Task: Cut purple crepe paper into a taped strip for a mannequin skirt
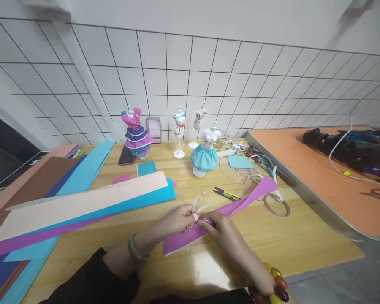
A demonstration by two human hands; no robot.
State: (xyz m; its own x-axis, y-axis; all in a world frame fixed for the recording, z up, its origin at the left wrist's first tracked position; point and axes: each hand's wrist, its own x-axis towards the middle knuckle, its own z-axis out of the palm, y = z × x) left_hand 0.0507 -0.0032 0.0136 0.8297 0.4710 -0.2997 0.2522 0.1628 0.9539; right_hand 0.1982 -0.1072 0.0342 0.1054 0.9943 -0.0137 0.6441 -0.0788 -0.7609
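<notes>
A long purple paper strip (256, 192) lies slantwise across the front of the wooden table, under and between my hands. My left hand (179, 220) is closed, with narrow whitish strips (204, 207), perhaps tape, sticking out from its fingers. My right hand (223, 230) pinches the folded upper edge of the purple strip, its fingertips close to those of the left. Exactly what lies between the fingertips is partly hidden. Beyond the hands rest thread snips (226, 194) with black blades. A small dress form (204, 156) in a light blue gathered skirt stands further back.
Stacked coloured paper sheets (91, 200) cover the left side. A dress form in a ruffled dress (137, 137), two bare-stand forms (179, 131) and a phone (126, 155) stand or lie behind. A tape roll (277, 214) and tangled trims sit right, beside an orange-topped table (288, 169).
</notes>
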